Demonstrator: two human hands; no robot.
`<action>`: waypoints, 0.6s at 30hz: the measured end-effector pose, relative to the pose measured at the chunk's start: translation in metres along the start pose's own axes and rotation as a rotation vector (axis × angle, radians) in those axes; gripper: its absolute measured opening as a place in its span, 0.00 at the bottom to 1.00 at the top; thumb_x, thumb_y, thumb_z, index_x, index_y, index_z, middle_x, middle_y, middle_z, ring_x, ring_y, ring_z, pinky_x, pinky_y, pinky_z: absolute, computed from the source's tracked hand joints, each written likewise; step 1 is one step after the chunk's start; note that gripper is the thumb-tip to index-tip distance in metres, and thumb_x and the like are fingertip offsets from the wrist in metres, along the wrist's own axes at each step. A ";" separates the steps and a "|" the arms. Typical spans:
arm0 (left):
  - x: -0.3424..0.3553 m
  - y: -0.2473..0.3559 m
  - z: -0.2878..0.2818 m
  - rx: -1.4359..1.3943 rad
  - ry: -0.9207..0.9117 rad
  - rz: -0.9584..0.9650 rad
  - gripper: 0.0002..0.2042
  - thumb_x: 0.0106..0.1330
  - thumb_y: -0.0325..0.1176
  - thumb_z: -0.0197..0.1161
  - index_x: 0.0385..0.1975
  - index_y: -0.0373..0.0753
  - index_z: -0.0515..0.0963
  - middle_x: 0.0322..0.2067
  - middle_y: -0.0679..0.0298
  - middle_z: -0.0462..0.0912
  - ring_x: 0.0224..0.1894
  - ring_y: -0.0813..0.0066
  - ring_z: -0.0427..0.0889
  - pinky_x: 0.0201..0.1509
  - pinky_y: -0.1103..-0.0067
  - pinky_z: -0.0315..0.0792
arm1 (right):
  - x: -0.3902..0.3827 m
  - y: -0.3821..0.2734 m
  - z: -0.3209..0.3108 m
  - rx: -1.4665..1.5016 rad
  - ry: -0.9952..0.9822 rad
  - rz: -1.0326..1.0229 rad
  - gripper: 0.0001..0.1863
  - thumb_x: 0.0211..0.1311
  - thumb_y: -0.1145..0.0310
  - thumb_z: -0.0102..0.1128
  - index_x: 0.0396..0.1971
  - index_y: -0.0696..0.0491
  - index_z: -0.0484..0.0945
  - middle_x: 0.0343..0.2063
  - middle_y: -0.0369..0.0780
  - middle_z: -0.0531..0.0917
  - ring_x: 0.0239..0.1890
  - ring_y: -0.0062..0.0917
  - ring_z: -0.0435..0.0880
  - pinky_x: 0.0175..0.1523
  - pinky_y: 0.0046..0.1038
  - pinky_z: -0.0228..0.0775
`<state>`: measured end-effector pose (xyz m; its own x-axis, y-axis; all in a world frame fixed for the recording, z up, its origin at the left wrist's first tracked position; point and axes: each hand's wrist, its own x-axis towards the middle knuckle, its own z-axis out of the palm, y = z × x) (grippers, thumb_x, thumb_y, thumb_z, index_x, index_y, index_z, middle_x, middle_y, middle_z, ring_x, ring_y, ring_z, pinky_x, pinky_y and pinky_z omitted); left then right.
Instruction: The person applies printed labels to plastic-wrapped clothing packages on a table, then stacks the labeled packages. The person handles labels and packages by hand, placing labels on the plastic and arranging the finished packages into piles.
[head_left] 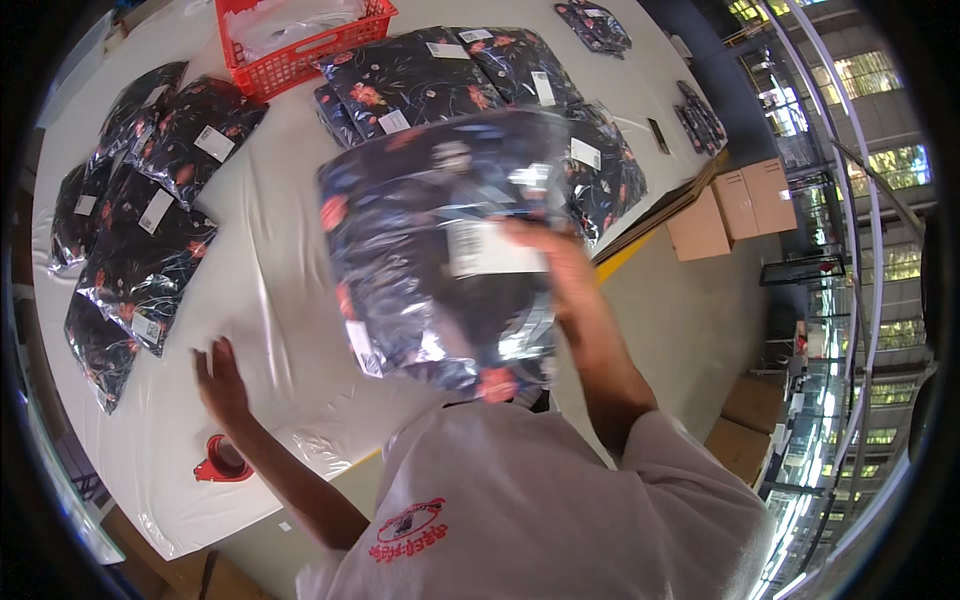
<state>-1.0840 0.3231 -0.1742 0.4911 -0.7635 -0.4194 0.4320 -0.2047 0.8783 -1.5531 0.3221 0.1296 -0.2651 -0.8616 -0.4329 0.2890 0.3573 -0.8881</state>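
Note:
My right hand (548, 250) grips a clear plastic bag with a folded dark floral garment (420, 290) inside, lifted above the table in front of my chest. The bag is smeared by motion, and a white label shows beside my fingers. Over the table at the left, my left hand (221, 385) is empty with its fingers apart. Near that forearm lies a red tape dispenser (222, 461). Left of it, several more bagged floral garments (140, 235) overlap in a loose pile. Behind the lifted bag is another pile of bagged garments (410, 75), partly hidden.
A red plastic basket (310, 50) holding clear plastic stands at the far edge of the white-covered table (275, 240). Smaller dark floral bundles (595, 28) lie at the far right, near a small dark object (658, 136). Cardboard boxes (740, 210) stand beyond the table's right edge.

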 end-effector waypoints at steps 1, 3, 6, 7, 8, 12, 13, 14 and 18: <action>0.022 0.014 0.021 -0.168 0.123 -0.080 0.31 0.71 0.35 0.62 0.70 0.36 0.59 0.58 0.50 0.73 0.59 0.59 0.75 0.64 0.62 0.74 | -0.003 0.001 -0.036 0.134 0.006 0.028 0.20 0.60 0.64 0.64 0.48 0.61 0.79 0.42 0.48 0.86 0.46 0.39 0.87 0.55 0.41 0.79; 0.051 0.072 0.066 -0.775 0.461 -0.368 0.32 0.70 0.38 0.64 0.70 0.36 0.59 0.61 0.48 0.70 0.60 0.57 0.74 0.65 0.57 0.73 | -0.017 0.002 -0.069 0.366 -0.033 -0.113 0.16 0.63 0.66 0.62 0.49 0.56 0.79 0.44 0.48 0.85 0.44 0.36 0.87 0.53 0.39 0.80; 0.168 0.043 0.006 -0.691 0.155 -0.196 0.25 0.69 0.52 0.59 0.58 0.42 0.74 0.57 0.59 0.78 0.58 0.59 0.76 0.59 0.57 0.73 | 0.001 0.007 -0.076 0.482 0.041 -0.259 0.15 0.65 0.67 0.60 0.49 0.57 0.79 0.46 0.46 0.85 0.47 0.36 0.86 0.54 0.39 0.79; 0.196 0.040 -0.001 -0.658 0.162 -0.198 0.24 0.68 0.57 0.56 0.52 0.44 0.79 0.54 0.63 0.82 0.56 0.59 0.77 0.56 0.57 0.74 | 0.010 0.009 -0.078 0.485 0.072 -0.304 0.15 0.67 0.67 0.58 0.50 0.57 0.79 0.48 0.47 0.85 0.48 0.36 0.85 0.54 0.40 0.79; 0.214 0.036 0.000 -0.625 0.178 -0.257 0.25 0.68 0.60 0.53 0.52 0.46 0.80 0.53 0.65 0.82 0.55 0.60 0.78 0.54 0.58 0.74 | 0.013 0.009 -0.078 0.542 0.086 -0.310 0.15 0.67 0.66 0.57 0.50 0.58 0.78 0.48 0.47 0.84 0.48 0.37 0.85 0.55 0.40 0.78; 0.260 0.020 -0.003 -0.555 0.095 -0.416 0.27 0.69 0.65 0.46 0.51 0.53 0.81 0.49 0.71 0.85 0.52 0.63 0.81 0.50 0.60 0.75 | 0.026 0.036 -0.095 0.658 0.057 -0.246 0.15 0.69 0.66 0.55 0.49 0.60 0.79 0.46 0.45 0.85 0.46 0.35 0.85 0.54 0.39 0.78; 0.266 0.016 -0.001 -0.547 0.083 -0.436 0.26 0.68 0.63 0.47 0.50 0.53 0.81 0.49 0.71 0.85 0.52 0.63 0.81 0.50 0.61 0.75 | 0.034 0.051 -0.109 0.642 0.051 -0.232 0.15 0.69 0.66 0.55 0.49 0.60 0.79 0.45 0.45 0.85 0.46 0.34 0.85 0.54 0.38 0.78; 0.269 0.015 0.000 -0.553 0.089 -0.437 0.25 0.68 0.61 0.47 0.49 0.52 0.82 0.49 0.70 0.85 0.52 0.63 0.81 0.51 0.61 0.75 | 0.038 0.061 -0.110 0.546 0.097 -0.170 0.15 0.68 0.65 0.57 0.48 0.58 0.80 0.43 0.43 0.86 0.45 0.32 0.85 0.52 0.36 0.78; 0.279 0.018 -0.006 -0.600 0.135 -0.416 0.21 0.66 0.54 0.51 0.46 0.50 0.83 0.48 0.68 0.86 0.51 0.64 0.83 0.53 0.64 0.76 | 0.036 0.078 -0.087 0.357 0.335 -0.067 0.13 0.61 0.67 0.69 0.44 0.54 0.80 0.39 0.36 0.85 0.42 0.26 0.85 0.48 0.32 0.79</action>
<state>-0.9344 0.1100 -0.2767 0.2687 -0.6058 -0.7489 0.9226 -0.0615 0.3808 -1.6199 0.3504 0.0313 -0.5582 -0.6941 -0.4546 0.5426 0.1091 -0.8329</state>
